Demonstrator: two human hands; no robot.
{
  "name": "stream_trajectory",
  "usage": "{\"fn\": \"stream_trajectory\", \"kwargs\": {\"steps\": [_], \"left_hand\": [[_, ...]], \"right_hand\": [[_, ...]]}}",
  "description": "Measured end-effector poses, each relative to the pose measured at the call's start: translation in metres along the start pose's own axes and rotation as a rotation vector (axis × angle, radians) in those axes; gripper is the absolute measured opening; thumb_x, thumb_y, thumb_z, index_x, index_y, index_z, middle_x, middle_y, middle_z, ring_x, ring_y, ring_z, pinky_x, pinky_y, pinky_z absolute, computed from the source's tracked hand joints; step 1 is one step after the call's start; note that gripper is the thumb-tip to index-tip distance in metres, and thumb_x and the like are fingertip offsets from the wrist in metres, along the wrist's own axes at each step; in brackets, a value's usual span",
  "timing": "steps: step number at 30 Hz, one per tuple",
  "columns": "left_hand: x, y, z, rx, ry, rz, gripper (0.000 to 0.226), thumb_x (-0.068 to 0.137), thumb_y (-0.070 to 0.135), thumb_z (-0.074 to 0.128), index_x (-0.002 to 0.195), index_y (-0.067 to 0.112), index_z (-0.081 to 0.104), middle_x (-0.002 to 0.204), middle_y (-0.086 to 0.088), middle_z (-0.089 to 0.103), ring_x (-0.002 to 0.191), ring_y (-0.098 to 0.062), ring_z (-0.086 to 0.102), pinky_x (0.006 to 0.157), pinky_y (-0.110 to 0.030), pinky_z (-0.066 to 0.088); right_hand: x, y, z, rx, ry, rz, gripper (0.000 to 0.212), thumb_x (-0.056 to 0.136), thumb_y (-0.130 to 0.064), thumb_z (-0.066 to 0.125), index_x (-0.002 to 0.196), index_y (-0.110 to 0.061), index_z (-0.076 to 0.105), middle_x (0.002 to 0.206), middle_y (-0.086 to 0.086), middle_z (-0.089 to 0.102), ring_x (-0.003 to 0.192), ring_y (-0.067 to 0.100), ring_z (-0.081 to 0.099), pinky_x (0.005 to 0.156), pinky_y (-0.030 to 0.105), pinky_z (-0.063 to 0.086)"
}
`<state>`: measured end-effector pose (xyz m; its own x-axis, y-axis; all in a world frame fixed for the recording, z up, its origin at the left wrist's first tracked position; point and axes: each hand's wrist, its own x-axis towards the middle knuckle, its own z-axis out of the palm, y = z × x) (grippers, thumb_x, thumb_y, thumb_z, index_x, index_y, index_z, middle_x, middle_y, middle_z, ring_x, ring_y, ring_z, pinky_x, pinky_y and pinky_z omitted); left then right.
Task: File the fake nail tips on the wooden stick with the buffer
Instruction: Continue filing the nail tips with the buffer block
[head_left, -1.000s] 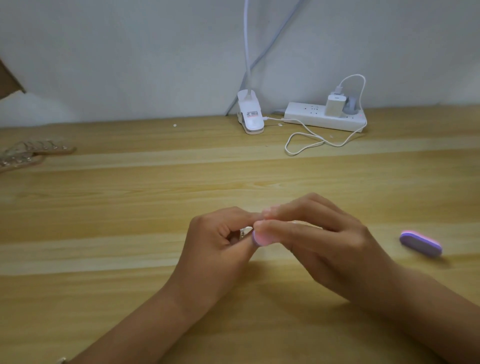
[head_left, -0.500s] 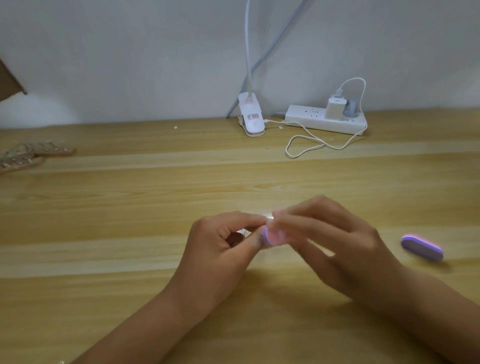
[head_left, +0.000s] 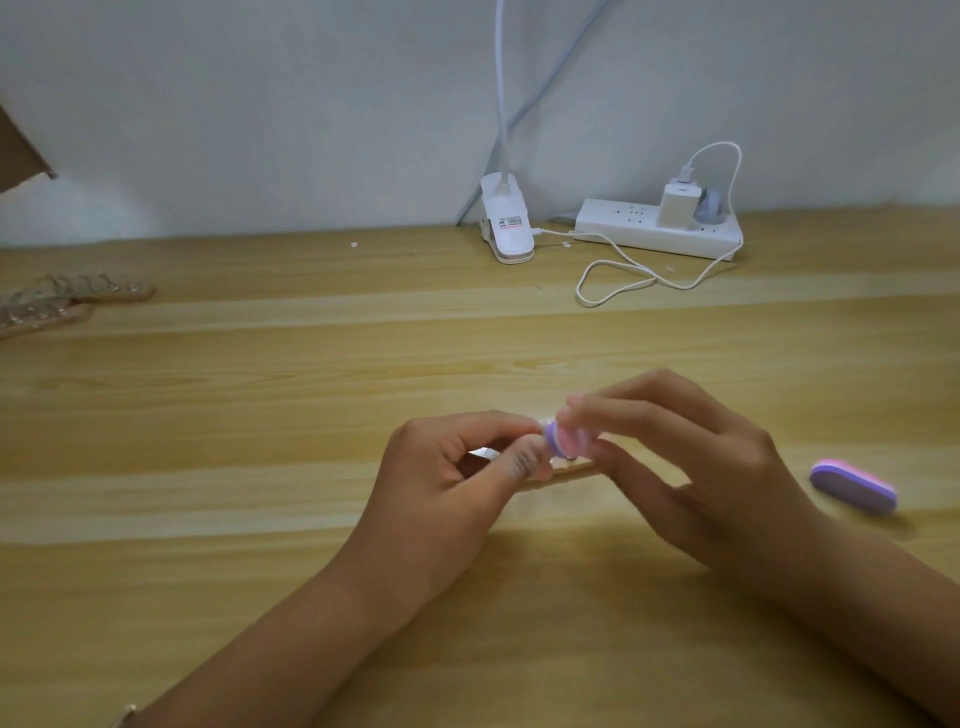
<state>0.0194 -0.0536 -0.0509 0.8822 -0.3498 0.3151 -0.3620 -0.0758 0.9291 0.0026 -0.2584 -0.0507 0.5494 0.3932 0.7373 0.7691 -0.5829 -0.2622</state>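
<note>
L hand (head_left: 447, 478) sits mid-table, fingers curled in, thumb and forefinger pinching one end of the wooden stick (head_left: 569, 469). A shiny nail tip (head_left: 485, 453) glints inside the curl. R hand (head_left: 696, 467) pinches the buffer (head_left: 563, 440) (purple and pink, blurred) betw. thumb and forefinger, with the other fingers spread loose behind. The buffer's end meets the stick just beside the L thumb tip. The stick lies low over the table (head_left: 260, 415); can't tell if it touches the wood.

Room round the hands: table wood runs wide to the left as far as the spare sticks (head_left: 62, 299) w/ clear tips. These are well apart from the hands and partly cut by the frame edge. A broad band of wood also runs back twd the wall (head_left: 260, 104).

Nearest thing on the right is a second buffer (head_left: 852, 486), lying flat near the R wrist but apart from it.

Along the back edge are the clip lamp base (head_left: 506, 228) and the power strip (head_left: 660, 234), w/ a white charger (head_left: 680, 203) plugged in. Its cable (head_left: 618, 278) loops fwd onto the table, well short of the hands. A cardboard corner (head_left: 21, 150) pokes in at upper left.

Both forearms enter from the bottom of the frame. The table's near edge is out of view.
</note>
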Motion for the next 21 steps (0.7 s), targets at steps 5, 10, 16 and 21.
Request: {"fn": "stream_trajectory", "kwargs": {"steps": [5,10,16,21], "left_hand": [[-0.001,-0.001,0.000,0.042,-0.012,0.023,0.013,0.088,0.012,0.066,0.093,0.009,0.078,0.083,-0.006,0.075,0.079,-0.027,0.071,0.070,-0.030,0.058],[-0.003,-0.001,0.000,0.164,0.006,0.099,0.011,0.087,0.023,0.069,0.092,0.021,0.079,0.074,0.001,0.071,0.050,-0.028,0.053,0.049,-0.038,0.047],[-0.001,-0.003,-0.002,0.223,0.021,0.125,0.011,0.086,0.028,0.071,0.092,0.025,0.079,0.072,0.005,0.071,0.050,-0.019,0.048,0.048,-0.033,0.040],[-0.001,-0.004,-0.002,0.209,0.017,0.133,0.011,0.086,0.025,0.071,0.094,0.027,0.079,0.077,0.003,0.073,0.057,-0.028,0.057,0.051,-0.037,0.044]], "right_hand": [[0.000,-0.001,0.001,-0.041,-0.034,-0.051,0.022,0.090,0.005,0.067,0.109,-0.002,0.074,0.104,0.010,0.070,0.099,0.020,0.067,0.088,0.030,0.053],[-0.004,-0.003,0.002,-0.014,-0.052,-0.055,0.027,0.090,0.006,0.064,0.114,-0.002,0.073,0.107,0.012,0.070,0.103,0.015,0.065,0.090,0.027,0.051],[-0.001,0.002,0.000,-0.007,-0.043,-0.014,0.025,0.092,0.007,0.061,0.113,-0.001,0.073,0.106,0.014,0.069,0.103,0.022,0.068,0.088,0.033,0.054],[-0.002,0.000,0.001,-0.016,-0.051,-0.038,0.028,0.088,0.009,0.065,0.113,-0.001,0.073,0.107,0.013,0.070,0.100,0.024,0.069,0.087,0.033,0.054]]}}
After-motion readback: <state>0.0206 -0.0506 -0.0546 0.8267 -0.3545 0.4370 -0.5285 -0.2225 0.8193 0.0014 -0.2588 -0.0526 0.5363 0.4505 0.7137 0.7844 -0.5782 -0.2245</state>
